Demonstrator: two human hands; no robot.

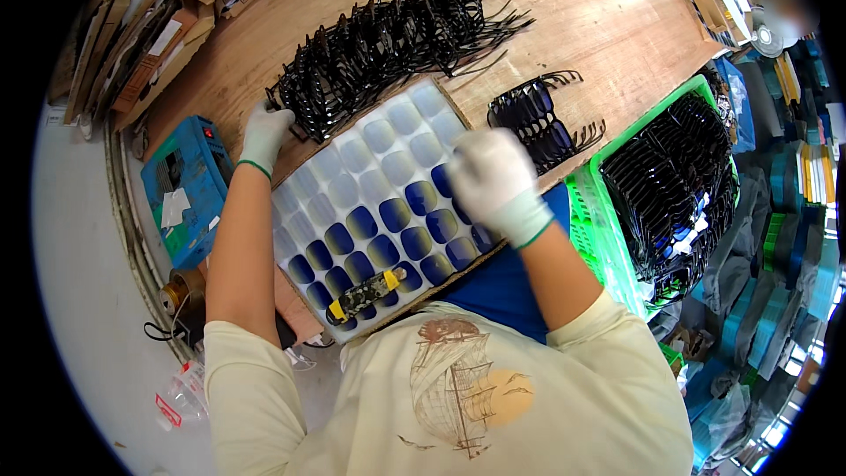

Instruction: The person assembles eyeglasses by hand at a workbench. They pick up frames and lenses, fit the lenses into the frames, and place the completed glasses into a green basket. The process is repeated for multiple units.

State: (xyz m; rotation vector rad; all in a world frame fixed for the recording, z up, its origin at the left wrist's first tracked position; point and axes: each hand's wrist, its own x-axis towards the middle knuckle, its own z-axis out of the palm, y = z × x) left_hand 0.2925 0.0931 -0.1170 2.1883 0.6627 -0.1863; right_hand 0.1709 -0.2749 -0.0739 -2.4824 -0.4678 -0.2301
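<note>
A white moulded tray (388,145) lies tilted in front of me, its near pockets filled with dark blue lenses (401,238) and its far pockets bare. My right hand (495,181), in a white glove, hovers over the tray's right side with fingers curled; whether it holds a lens is hidden. My left hand (263,134), also gloved, reaches to the near end of a long row of black glasses frames (388,40) on the wooden table (599,9) and touches them. A small camouflage-patterned tool with yellow ends (366,293) rests on the tray's near edge.
A smaller stack of black frames (542,119) sits right of the tray. A green crate (617,220) heaped with more frames stands at the right. A blue machine (185,185) sits at the left, cardboard boxes (167,26) at the far left, tape rolls (181,286) below.
</note>
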